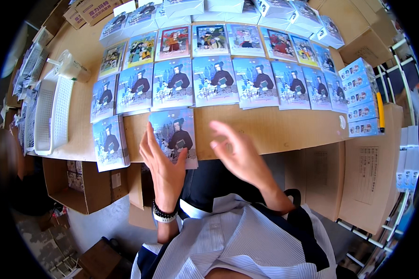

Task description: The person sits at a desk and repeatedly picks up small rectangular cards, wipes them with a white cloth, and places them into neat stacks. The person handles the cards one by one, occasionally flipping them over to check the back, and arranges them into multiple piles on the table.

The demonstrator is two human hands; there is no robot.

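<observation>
A stack of blue booklets (174, 132), its cover showing a dark-clothed figure, lies at the table's near edge. Over its left side rests my left hand (164, 165), fingers stretched along the edge and thumb over the cover. To the right of that stack, my right hand (241, 156) hovers apart from it, slightly blurred, with fingers spread and nothing in them. Another booklet stack (111, 143) sits left of my left hand. Beyond the hands runs a row of matching blue booklets (216, 81).
Behind the booklets are a row of colourful framed-looking picture cards (211, 40) and white boxes (184, 8). A white plastic basket (52, 116) and a drink cup (72, 67) are at left. Small blue boxes (362, 100) stand stacked at right, beside a yellow marker (380, 111).
</observation>
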